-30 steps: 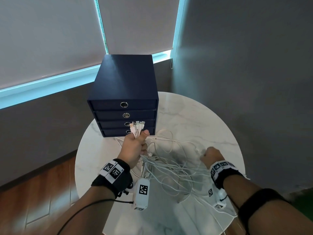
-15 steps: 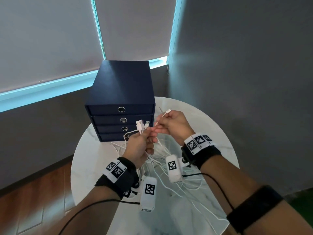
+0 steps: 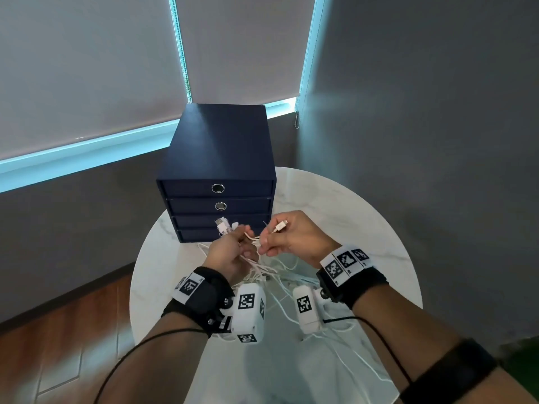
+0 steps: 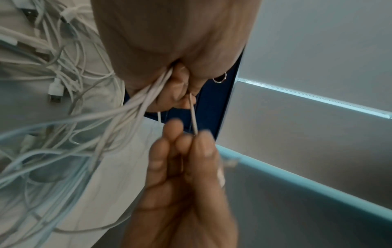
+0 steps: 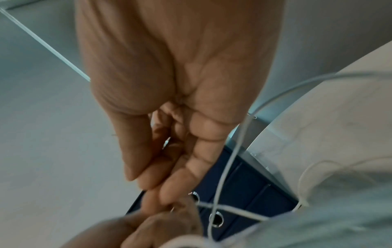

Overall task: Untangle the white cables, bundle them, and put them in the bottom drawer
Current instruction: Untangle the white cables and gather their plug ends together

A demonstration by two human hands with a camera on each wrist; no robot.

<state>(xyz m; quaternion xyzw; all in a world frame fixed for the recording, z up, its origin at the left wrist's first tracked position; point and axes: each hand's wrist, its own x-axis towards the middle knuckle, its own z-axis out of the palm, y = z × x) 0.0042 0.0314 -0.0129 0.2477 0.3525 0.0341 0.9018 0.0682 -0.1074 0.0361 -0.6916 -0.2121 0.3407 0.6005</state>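
**Passing one more cable end into the left-hand bunch**

My left hand (image 3: 230,252) is fisted around a bunch of white cables (image 3: 280,275), with several plug ends (image 3: 223,225) sticking up above the thumb. My right hand (image 3: 294,237) pinches a single cable just below its plug (image 3: 280,226), fingers curled together on it, close against the left fist. The rest of the cables lie in a loose tangle on the round marble table (image 3: 364,228), trailing under both wrists. The drawer box (image 3: 218,158) stands at the table's far edge with all four drawers closed; the bottom drawer (image 3: 198,236) is partly hidden by my hands.

Judgement: still gathering ends, bundling not begun. To do this well, I lay the new plug level with the others, loosen the left thumb only briefly, then re-clamp. Risk: opening too far drops the held ends. Draw slack slowly so loops don't cinch.
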